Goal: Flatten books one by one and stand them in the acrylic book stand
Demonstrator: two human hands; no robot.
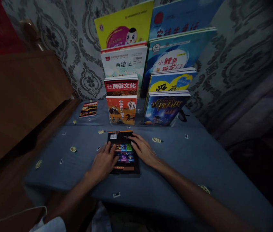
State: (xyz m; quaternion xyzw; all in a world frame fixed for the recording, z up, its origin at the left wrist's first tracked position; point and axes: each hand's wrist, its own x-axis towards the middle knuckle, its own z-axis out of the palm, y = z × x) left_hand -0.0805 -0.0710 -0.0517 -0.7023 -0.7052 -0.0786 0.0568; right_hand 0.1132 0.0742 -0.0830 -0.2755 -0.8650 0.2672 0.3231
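Observation:
A black book (124,168) with small coloured pictures and a barcode at its far left corner lies flat on the blue tablecloth (83,170). My left hand (105,159) rests on the book's left side, fingers stretched out over the pictures. Along its right edge lies my right hand (142,148), the fingertips reaching the upper right part of the cover. Both hands are open and grip nothing that I can see. Just beyond the book stands an orange-red book (122,109) at the front of the left row.
Upright books stand in two rows, with a dark blue book (165,109) at the right front and a yellow book (127,25) at the left back. A small book (88,109) lies flat at the far left. Brown wooden furniture (23,96) flanks the table's left side.

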